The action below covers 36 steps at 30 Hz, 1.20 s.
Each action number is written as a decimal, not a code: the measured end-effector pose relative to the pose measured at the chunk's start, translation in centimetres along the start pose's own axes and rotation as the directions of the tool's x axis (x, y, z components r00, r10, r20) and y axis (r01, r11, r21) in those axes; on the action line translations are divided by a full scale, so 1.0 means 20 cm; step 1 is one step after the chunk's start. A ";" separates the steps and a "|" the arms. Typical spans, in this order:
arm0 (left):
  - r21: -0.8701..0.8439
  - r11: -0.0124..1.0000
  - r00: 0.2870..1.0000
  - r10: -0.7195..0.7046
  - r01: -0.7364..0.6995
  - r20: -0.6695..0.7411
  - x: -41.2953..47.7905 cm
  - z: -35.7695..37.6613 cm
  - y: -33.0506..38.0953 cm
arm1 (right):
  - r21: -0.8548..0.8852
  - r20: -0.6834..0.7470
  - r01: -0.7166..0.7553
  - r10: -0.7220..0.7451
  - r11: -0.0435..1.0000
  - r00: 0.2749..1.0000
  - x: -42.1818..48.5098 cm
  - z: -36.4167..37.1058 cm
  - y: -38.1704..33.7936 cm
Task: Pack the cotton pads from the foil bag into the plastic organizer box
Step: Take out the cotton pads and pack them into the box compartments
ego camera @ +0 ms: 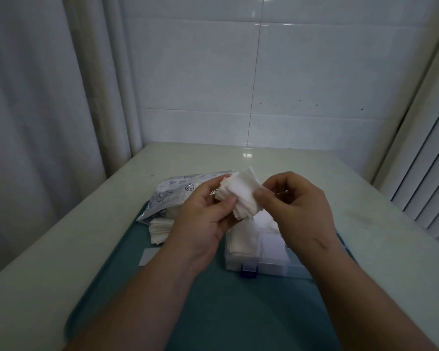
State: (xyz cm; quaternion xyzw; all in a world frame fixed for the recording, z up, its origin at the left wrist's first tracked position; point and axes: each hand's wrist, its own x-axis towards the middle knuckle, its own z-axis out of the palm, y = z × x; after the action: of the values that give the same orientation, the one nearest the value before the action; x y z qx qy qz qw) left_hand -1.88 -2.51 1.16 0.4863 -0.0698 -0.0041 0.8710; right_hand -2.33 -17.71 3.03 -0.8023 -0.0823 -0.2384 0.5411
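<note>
Head view is showing the foil bag [170, 196] lying at left on the teal tray [238, 312], loose pads [159, 230] spilling from its mouth. Both hands are gripping a stack of cotton pads [241, 196]: left hand [205, 219] pinching one edge, right hand [299, 206] the other. Below them, the organizer box [259, 252] is already holding pads, so packing seems partway done. Bag printing is showing shell drawings; no words are reading clearly

Dim, bluish; glare on wall tiles [264, 59]

White tiled wall [289, 72], pale curtain [36, 97], cream table [61, 236]
</note>
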 end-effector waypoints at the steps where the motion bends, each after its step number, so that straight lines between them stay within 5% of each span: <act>1: 0.015 1.000 1.000 0.003 -0.003 -0.005 0.00 0.00 0.00 | 0.020 0.006 -0.010 0.010 1.000 1.000 0.00 0.00 0.00; 19: 0.122 0.990 0.998 0.065 -0.064 0.000 -0.01 -0.01 0.00 | -0.010 0.275 -0.172 0.168 0.985 0.947 0.00 -0.03 -0.01; 26: 0.043 0.998 0.999 0.036 -0.037 0.036 -0.01 0.00 0.00 | 0.068 0.214 -0.192 0.173 0.979 0.961 0.02 -0.05 -0.01; 31: 0.360 0.929 0.993 0.113 -0.090 -0.043 -0.03 0.01 -0.02 | 0.027 0.235 -0.151 0.141 0.988 0.962 0.03 -0.07 0.00; 36: 0.562 0.819 0.992 0.121 -0.119 0.034 -0.03 0.02 -0.02 | 0.025 0.318 -0.170 0.154 0.985 0.936 0.04 -0.11 0.01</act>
State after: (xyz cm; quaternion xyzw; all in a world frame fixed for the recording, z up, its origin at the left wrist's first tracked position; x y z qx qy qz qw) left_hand -2.53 -2.95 0.91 0.7158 -0.0969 0.0720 0.6878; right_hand -2.24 -19.96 3.86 -0.8197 -0.1074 -0.0598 0.5594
